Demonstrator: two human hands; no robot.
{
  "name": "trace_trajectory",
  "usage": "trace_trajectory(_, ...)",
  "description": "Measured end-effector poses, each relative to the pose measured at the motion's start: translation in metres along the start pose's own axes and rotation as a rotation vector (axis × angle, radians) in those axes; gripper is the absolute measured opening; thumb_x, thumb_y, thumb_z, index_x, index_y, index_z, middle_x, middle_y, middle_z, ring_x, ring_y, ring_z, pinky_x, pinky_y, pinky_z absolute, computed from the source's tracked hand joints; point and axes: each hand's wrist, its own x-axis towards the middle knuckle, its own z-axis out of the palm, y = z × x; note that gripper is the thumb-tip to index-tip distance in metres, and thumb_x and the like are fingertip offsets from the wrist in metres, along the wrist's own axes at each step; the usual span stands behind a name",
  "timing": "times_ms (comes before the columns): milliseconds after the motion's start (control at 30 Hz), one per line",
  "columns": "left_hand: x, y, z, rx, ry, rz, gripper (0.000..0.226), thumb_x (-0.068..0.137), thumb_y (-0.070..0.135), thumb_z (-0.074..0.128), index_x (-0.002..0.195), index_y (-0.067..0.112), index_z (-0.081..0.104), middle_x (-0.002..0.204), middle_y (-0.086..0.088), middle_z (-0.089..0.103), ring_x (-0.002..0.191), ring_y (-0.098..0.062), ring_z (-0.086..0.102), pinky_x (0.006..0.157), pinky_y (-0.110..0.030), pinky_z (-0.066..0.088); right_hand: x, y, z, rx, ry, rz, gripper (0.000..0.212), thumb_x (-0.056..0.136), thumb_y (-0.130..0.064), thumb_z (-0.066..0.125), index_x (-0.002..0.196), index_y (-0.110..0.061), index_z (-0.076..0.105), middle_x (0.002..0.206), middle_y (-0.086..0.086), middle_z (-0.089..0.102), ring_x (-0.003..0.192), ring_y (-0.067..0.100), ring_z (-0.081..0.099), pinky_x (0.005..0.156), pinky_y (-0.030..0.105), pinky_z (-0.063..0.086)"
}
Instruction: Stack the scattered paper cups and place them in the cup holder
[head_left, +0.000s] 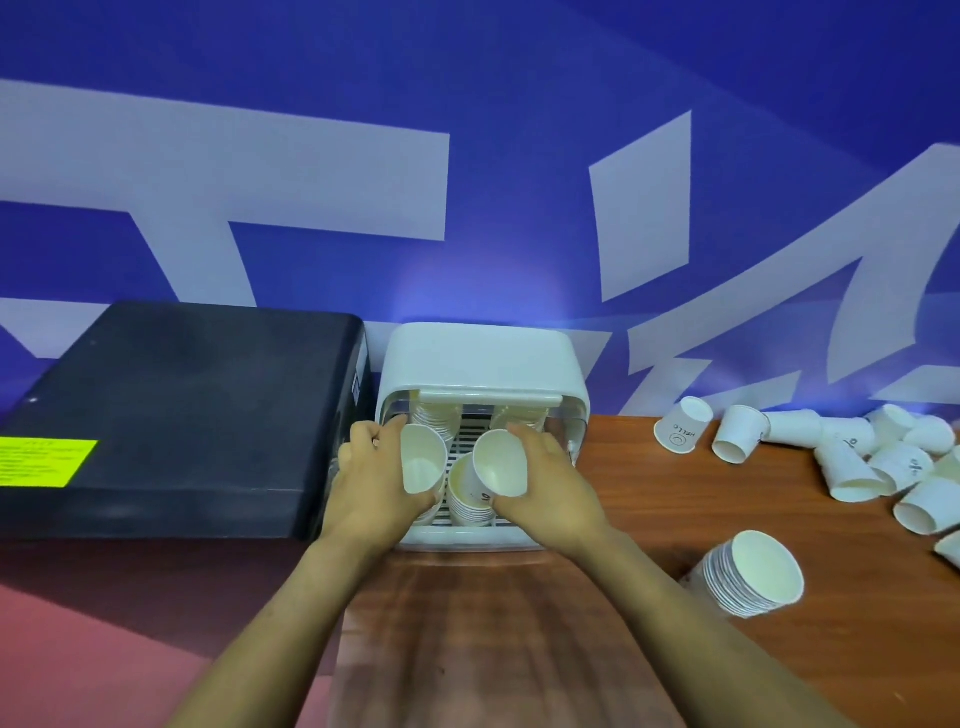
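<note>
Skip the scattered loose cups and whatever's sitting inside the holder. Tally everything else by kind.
cup holder: 1
black box: 1
cup stack on the table: 1
held paper cups: 2, in left hand and right hand
Total: 5

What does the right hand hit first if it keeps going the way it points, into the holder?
Probably the cup stack at the back right of the cup holder. The right hand grips a cup stack aimed there. Depth is unclear; the holder's raised front flap may come first.
</note>
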Motion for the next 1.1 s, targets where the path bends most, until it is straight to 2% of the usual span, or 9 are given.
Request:
trace_trajectory(233,0.009,-0.005,0.007,0.051,-0.085,-0.016,0.075,0.077,0.04,0.072,0.139,0.025,0.032,0.128,-0.001,0.028,0.118,-0.024,0.034,0.09,-0.034,0.044,0.013,0.0,0.011,-0.038,-0.043,-0.014,0.082,0.079,-0.03,0.068,0.146,-0.03,0.023,0.149,-0.007,0.029,0.134,0.016,0.035,0.096,0.032,0.041)
trace_trajectory(400,0.012,-0.01,0.015,0.039,-0.109,-0.038,0.075,0.076,0.041,0.071,0.138,0.025,0.033,0.126,-0.001,0.03,0.116,-0.025,0.036,0.087,-0.034,0.042,0.02,0.002,0.025,-0.053,-0.055,-0.028,0.083,0.078,-0.038,0.069,0.147,-0.029,0.023,0.148,-0.009,0.03,0.136,0.011,0.031,0.105,0.035,0.038)
trace_trajectory(500,0.014,-0.013,0.02,0.05,-0.136,-0.047,0.078,0.075,0.04,0.073,0.139,0.024,0.032,0.127,-0.002,0.029,0.116,-0.026,0.037,0.089,-0.035,0.043,0.024,0.004,0.03,-0.064,-0.08,-0.027,0.088,0.076,-0.043,0.07,0.148,-0.027,0.022,0.15,-0.006,0.029,0.137,0.013,0.031,0.107,0.035,0.036)
trace_trajectory(633,0.015,-0.021,0.026,0.086,-0.195,-0.064,0.089,0.073,0.04,0.075,0.144,0.024,0.023,0.13,-0.003,0.026,0.118,-0.027,0.036,0.09,-0.036,0.044,0.029,0.01,0.036,-0.09,-0.129,-0.01,0.092,0.074,-0.047,0.073,0.148,-0.024,0.023,0.149,-0.002,0.032,0.136,0.017,0.033,0.108,0.037,0.035)
trace_trajectory(800,0.012,-0.026,0.033,0.091,-0.27,-0.086,0.109,0.074,0.041,0.076,0.152,0.022,0.003,0.149,-0.005,0.012,0.132,-0.03,0.03,0.101,-0.041,0.042,0.028,0.018,0.04,-0.108,-0.193,0.027,0.101,0.073,-0.05,0.072,0.151,-0.025,0.014,0.151,0.002,0.026,0.137,0.022,0.032,0.107,0.041,0.037)
trace_trajectory(867,0.011,-0.025,0.033,0.082,-0.28,-0.098,0.11,0.074,0.041,0.076,0.152,0.022,0.001,0.153,-0.005,0.006,0.135,-0.031,0.027,0.104,-0.043,0.039,0.028,0.019,0.038,-0.1,-0.199,0.02,0.098,0.073,-0.049,0.072,0.15,-0.025,0.017,0.149,0.002,0.028,0.135,0.022,0.034,0.106,0.041,0.038)
trace_trajectory(1000,0.008,-0.015,0.027,0.07,-0.256,-0.094,0.101,0.078,0.038,0.072,0.152,0.024,0.005,0.157,-0.003,0.0,0.141,-0.028,0.017,0.111,-0.044,0.029,0.025,0.019,0.026,-0.05,-0.143,-0.014,0.086,0.075,-0.043,0.072,0.147,-0.026,0.027,0.147,0.0,0.032,0.135,0.02,0.034,0.107,0.037,0.037)
trace_trajectory(1100,0.004,0.002,0.017,0.043,-0.203,-0.017,0.077,0.084,0.037,0.064,0.148,0.027,0.023,0.154,-0.001,0.016,0.139,-0.026,0.02,0.111,-0.041,0.027,0.017,0.02,0.01,-0.054,-0.1,-0.049,0.074,0.08,-0.039,0.068,0.145,-0.026,0.034,0.147,-0.004,0.032,0.134,0.016,0.035,0.105,0.034,0.037)
